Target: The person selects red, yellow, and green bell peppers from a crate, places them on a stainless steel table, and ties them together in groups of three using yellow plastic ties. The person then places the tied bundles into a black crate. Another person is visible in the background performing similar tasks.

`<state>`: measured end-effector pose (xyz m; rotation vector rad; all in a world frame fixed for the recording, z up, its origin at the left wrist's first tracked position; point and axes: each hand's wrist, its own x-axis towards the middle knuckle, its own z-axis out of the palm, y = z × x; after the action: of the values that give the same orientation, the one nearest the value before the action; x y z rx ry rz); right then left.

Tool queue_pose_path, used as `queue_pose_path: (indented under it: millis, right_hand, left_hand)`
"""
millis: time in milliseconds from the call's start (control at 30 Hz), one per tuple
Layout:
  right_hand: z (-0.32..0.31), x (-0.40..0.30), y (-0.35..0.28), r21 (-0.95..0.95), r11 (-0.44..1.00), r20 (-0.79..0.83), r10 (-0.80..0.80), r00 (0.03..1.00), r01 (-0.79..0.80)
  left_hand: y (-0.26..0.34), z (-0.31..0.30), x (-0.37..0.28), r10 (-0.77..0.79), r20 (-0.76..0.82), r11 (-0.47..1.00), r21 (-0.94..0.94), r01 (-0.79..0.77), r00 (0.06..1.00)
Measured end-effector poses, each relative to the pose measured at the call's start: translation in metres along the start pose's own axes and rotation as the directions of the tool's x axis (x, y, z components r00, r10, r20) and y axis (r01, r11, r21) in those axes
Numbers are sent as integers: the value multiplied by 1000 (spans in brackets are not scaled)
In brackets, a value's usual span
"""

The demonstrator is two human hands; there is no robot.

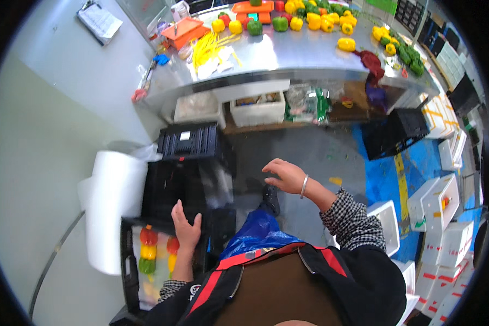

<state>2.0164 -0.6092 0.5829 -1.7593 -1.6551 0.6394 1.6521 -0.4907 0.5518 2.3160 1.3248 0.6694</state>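
My left hand (186, 228) is over the edge of a black plastic crate (127, 261), fingers apart, holding nothing. In that crate red, yellow and green bell peppers (148, 252) lie in rows on a pale liner, partly covered by my left forearm. Just beyond my left hand is a dark crate (167, 187); whether the hand touches it I cannot tell. My right hand (285, 176), with a bangle at the wrist, hangs in the air above the grey floor, fingers slightly bent and empty. Across the far side a steel table (289, 57) bears loose yellow, green and red peppers.
A white foam roll (110, 212) stands by the wall at the left. A ribbed black crate (189, 142) sits near the table, and another black crate (395, 132) lies to the right. White foam boxes (432, 203) stand along the right. An orange scale (252, 12) is on the table.
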Motion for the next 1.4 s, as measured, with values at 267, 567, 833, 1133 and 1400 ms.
queue_pose_path:
  millis: [267,567,833,1133,1400]
  right_hand:
    - [-118,51,154,-376,912,151,237,960,-166]
    - [-247,138,328,350,856,-3,406,914,-379]
    - [-442,411,499,393,872,-451,461,765,-293]
    - [-500,636,615,516,825,154,174,973,-230]
    - [-449,509,513,458,865,101,179,979,-205]
  left_hand:
    - [110,148,287,163,21,931,-335,-146,986]
    - [251,283,613,223,-74,950,-208,-234,972]
    - [384,347,787,484,-70,849,-203,-487,872]
    - [435,505,901,413,554,910,-233,-342,723]
    - [444,432,749,227,633,974,-161,-161,740]
